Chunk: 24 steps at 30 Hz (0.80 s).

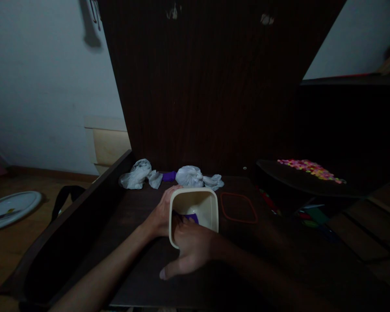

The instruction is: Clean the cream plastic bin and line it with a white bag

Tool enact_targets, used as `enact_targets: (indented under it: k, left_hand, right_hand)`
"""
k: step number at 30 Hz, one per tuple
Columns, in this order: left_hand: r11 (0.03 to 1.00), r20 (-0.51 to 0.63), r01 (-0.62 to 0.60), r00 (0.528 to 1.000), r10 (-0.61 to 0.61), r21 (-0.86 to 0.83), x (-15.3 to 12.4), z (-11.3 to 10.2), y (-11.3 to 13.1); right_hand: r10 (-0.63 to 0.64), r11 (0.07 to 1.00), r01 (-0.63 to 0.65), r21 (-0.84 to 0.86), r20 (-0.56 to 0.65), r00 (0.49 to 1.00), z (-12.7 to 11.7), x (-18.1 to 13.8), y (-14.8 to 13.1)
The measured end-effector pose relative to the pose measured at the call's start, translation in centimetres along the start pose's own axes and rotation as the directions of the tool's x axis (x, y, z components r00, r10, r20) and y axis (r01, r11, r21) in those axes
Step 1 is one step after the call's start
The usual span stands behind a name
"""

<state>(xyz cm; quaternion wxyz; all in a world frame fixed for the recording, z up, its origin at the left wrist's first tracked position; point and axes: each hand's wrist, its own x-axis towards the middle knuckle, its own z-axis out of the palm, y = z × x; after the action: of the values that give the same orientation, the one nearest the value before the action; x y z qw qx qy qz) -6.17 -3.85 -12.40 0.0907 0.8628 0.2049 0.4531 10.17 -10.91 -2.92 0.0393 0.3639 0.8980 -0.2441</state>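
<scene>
My L hand (164,214) clamps cream tub (195,191) side; R hand (191,249) fingers inside at purple piece (192,216), grip hidden; tub needs steadying.

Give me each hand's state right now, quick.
Left hand: closed around the left side of the cream container.
Right hand: fingers inside it on a purple item; grip cannot be told.
</scene>
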Motion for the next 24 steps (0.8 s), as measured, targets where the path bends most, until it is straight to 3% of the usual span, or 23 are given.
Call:
enact_targets:
  k: [3, 6, 9, 12, 15, 17, 24]
  left_hand:
    - [0.999, 0.007, 0.023, 1.000, -0.023, -0.038, -0.2, 0.0, -0.3]
    - [0.998, -0.007, 0.020, 1.000, -0.020, -0.061, -0.2, 0.0, -0.3]
    - [0.999, -0.022, 0.009, 1.000, -0.010, -0.050, 0.0, -0.1, -0.2]
    - [0.999, -0.002, 0.018, 1.000, -0.018, -0.029, 0.2, -0.2, 0.1]
    - [0.999, 0.008, 0.033, 0.999, -0.033, -0.019, 0.3, -0.3, 0.2]
    - [1.000, 0.007, 0.023, 1.000, -0.023, -0.014, 0.3, -0.2, 0.3]
    - [0.998, 0.013, -0.063, 0.998, 0.063, 0.006, 0.3, 0.0, 0.2]
  right_hand:
    - [-0.001, 0.998, -0.002, -0.056, -0.061, 0.998, 1.3, -1.2, -0.6]
    - [0.183, 0.972, -0.207, -0.109, -0.194, 0.964, 3.6, -1.7, -1.1]
    - [0.221, 0.961, -0.250, -0.115, -0.221, 0.950, 5.1, -2.4, -1.2]
    - [0.173, 0.970, -0.199, -0.139, -0.175, 0.969, 4.0, -4.0, -0.9]
    - [0.060, 0.985, -0.063, -0.159, -0.025, 0.998, 1.2, -5.8, -1.0]
    - [0.122, 0.981, -0.109, -0.163, 0.069, 0.990, -0.3, -6.2, -1.2]
    - [0.164, 0.979, -0.149, -0.139, 0.102, 0.981, -0.4, -2.5, -0.2]
